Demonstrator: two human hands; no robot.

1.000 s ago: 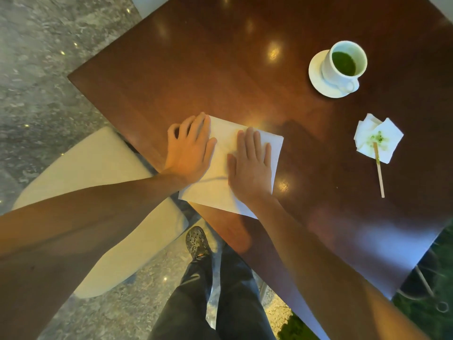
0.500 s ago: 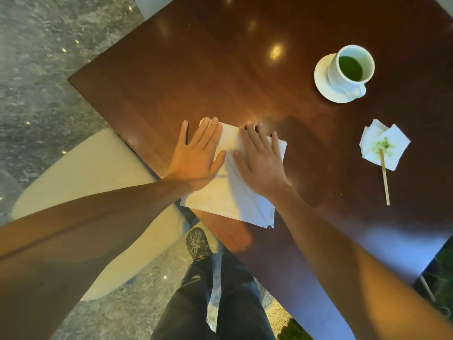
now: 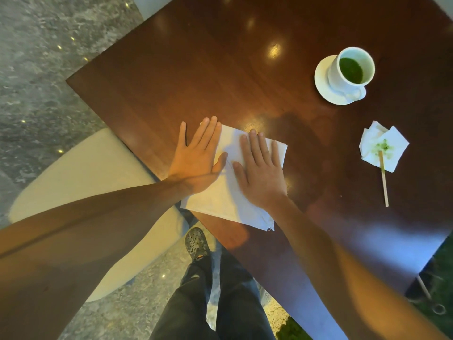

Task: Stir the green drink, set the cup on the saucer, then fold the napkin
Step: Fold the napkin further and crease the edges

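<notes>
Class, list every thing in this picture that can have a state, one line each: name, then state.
White ceramic cup: upright on the saucer, holding green drink.
White round saucer: flat on the table, under the cup.
Large white paper napkin: folded, pressed flat.
Left hand: open, palm down, partly on the napkin.
Right hand: open, flat on the napkin.
Small crumpled white napkin: green-stained.
Thin wooden stir stick: lying with its tip on the stained napkin.

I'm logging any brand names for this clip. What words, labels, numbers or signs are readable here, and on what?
None can be read: the cup, saucer, napkin, stained napkin, stir stick and table show no print.
</notes>
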